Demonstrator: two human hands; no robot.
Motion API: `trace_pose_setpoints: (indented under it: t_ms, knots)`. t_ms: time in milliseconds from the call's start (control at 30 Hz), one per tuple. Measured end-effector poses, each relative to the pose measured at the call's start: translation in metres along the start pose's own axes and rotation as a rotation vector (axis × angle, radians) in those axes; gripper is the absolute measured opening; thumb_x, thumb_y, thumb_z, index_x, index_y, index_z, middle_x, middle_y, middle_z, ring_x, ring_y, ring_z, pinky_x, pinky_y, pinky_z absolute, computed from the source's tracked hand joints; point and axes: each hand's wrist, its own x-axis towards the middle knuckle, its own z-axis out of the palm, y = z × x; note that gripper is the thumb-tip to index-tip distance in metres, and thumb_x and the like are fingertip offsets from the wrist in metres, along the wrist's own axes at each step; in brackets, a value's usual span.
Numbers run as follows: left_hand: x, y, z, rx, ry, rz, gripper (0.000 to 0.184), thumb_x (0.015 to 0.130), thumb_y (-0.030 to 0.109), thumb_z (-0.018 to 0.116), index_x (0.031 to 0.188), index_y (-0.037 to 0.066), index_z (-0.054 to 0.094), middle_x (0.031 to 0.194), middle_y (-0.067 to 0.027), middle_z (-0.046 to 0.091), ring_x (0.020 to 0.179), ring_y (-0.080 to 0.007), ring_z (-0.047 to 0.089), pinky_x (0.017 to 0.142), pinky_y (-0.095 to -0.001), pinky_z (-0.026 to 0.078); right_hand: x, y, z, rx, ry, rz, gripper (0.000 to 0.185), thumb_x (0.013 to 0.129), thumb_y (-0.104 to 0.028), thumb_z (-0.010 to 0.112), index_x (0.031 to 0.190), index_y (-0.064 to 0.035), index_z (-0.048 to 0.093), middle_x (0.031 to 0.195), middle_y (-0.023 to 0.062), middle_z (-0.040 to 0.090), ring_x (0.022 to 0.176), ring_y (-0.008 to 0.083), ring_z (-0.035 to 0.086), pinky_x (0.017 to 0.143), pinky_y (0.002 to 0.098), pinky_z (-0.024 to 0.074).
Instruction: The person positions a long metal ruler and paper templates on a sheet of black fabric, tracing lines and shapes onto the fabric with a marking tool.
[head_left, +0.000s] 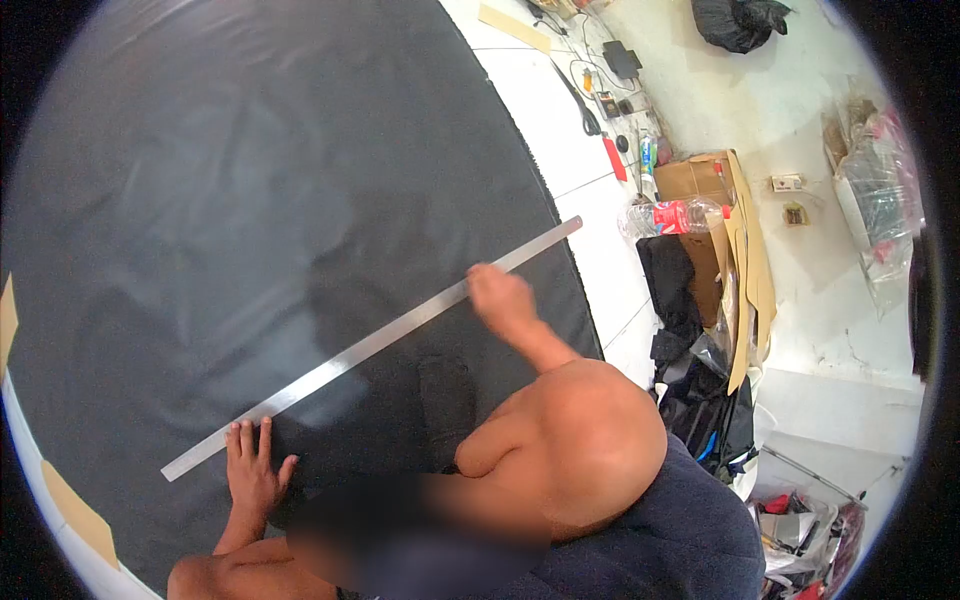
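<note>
Metal ruler (350, 359) lies slantwise on the black sheet (220, 200), far end reaching past the sheet's edge over white tiles (606, 262). Your left hand (254, 478) is open, palm down, fingers slightly spread, fingertips on the ruler near its lower end; it grips nothing. Your right hand (502, 302) is curled at the ruler, nearer the far end; can't tell how tightly, or whether it holds anything. Clear bottle (675, 216) with red label lies right of the sheet, by a cardboard box (690, 180).
</note>
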Motion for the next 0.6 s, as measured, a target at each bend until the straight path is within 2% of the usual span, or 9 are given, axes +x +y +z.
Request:
trace_pose_setpoints:
  t_ms: [100, 133, 200, 300, 333, 367, 433, 500, 600]
  knots:
    - [0.0, 0.0, 0.001, 0.019, -0.007, 0.007, 0.082, 0.082, 0.044, 0.074, 0.148, 0.009, 0.043, 0.144, -0.0293, 0.041, 0.138, -0.0498, 0.036, 0.114, -0.0583, 0.03, 0.003, -0.083, 0.008, 0.265, 0.061, -0.333, 0.014, 0.085, -0.014, 0.057, 0.092, -0.0047, 0.065, 0.078, 0.0133, 0.065, 0.07, 0.033, 0.066, 0.059, 0.0453, 0.0515]
    - [-0.002, -0.001, 0.003, 0.025, 0.007, 0.014, 0.081, 0.082, 0.044, 0.074, 0.148, 0.009, 0.044, 0.144, -0.0291, 0.042, 0.137, -0.05, 0.036, 0.114, -0.0583, 0.03, 0.004, -0.109, 0.007, 0.268, -0.074, -0.379, 0.012, 0.084, -0.011, 0.059, 0.094, -0.005, 0.064, 0.08, 0.0112, 0.065, 0.073, 0.0313, 0.066, 0.062, 0.0428, 0.0504]
    - [0.0, -0.004, 0.006, 0.046, 0.038, 0.024, 0.079, 0.082, 0.044, 0.074, 0.147, 0.008, 0.045, 0.144, -0.029, 0.043, 0.136, -0.0503, 0.037, 0.114, -0.0584, 0.03, 0.005, -0.141, 0.021, 0.444, -0.153, -0.613, 0.016, 0.087, -0.012, 0.061, 0.102, -0.0066, 0.064, 0.092, 0.0088, 0.069, 0.085, 0.0275, 0.067, 0.073, 0.0409, 0.0492]
    - [0.001, -0.007, 0.009, 0.098, 0.072, 0.018, 0.076, 0.082, 0.043, 0.073, 0.145, 0.008, 0.047, 0.142, -0.0268, 0.045, 0.133, -0.0476, 0.042, 0.11, -0.0566, 0.035, 0.012, -0.158, 0.018, 0.559, -0.183, -0.753, 0.021, 0.092, -0.016, 0.06, 0.112, -0.0098, 0.064, 0.108, 0.0059, 0.07, 0.097, 0.0246, 0.065, 0.082, 0.0413, 0.0467]
    - [0.001, -0.009, 0.006, 0.049, 0.091, 0.063, 0.074, 0.081, 0.04, 0.075, 0.142, 0.008, 0.05, 0.139, -0.0254, 0.048, 0.131, -0.0453, 0.044, 0.107, -0.0549, 0.037, 0.014, -0.156, 0.023, 0.588, -0.218, -0.756, 0.024, 0.095, -0.018, 0.061, 0.118, -0.0128, 0.065, 0.12, 0.0036, 0.069, 0.107, 0.0229, 0.063, 0.087, 0.0414, 0.0448]
    - [0.0, -0.013, 0.002, 0.008, 0.124, 0.091, 0.071, 0.08, 0.038, 0.076, 0.14, 0.008, 0.052, 0.136, -0.0241, 0.05, 0.128, -0.043, 0.047, 0.104, -0.0532, 0.04, 0.017, -0.155, 0.012, 0.592, -0.174, -0.759, 0.028, 0.094, -0.016, 0.061, 0.122, -0.0129, 0.064, 0.119, 0.0051, 0.069, 0.107, 0.0238, 0.064, 0.087, 0.0411, 0.0453]
    - [0.005, -0.022, 0.004, -0.014, 0.271, -0.02, 0.065, 0.077, 0.033, 0.079, 0.133, 0.008, 0.057, 0.128, -0.0211, 0.054, 0.122, -0.039, 0.051, 0.098, -0.0502, 0.043, 0.019, -0.142, 0.002, 0.649, -0.243, -0.531, 0.034, 0.096, -0.014, 0.057, 0.13, -0.0121, 0.062, 0.12, 0.0099, 0.069, 0.109, 0.0276, 0.064, 0.092, 0.0427, 0.0452]
    - [0.007, -0.031, -0.011, -0.086, 0.351, -0.109, 0.061, 0.074, 0.033, 0.081, 0.126, 0.008, 0.059, 0.123, -0.0176, 0.056, 0.115, -0.0361, 0.053, 0.095, -0.0487, 0.043, 0.018, -0.124, 0.003, 0.567, -0.112, -0.319, 0.032, 0.095, -0.02, 0.055, 0.123, -0.0075, 0.066, 0.117, 0.0142, 0.069, 0.111, 0.0348, 0.063, 0.099, 0.0451, 0.0457]
    - [0.008, -0.047, -0.017, -0.106, 0.272, -0.127, 0.059, 0.075, 0.038, 0.08, 0.121, 0.007, 0.059, 0.116, -0.0149, 0.056, 0.107, -0.0344, 0.055, 0.089, -0.0478, 0.044, 0.013, -0.09, -0.002, 0.421, 0.021, -0.264, 0.028, 0.093, -0.018, 0.059, 0.116, -0.0038, 0.066, 0.12, 0.0172, 0.066, 0.113, 0.0377, 0.06, 0.098, 0.0474, 0.0448]
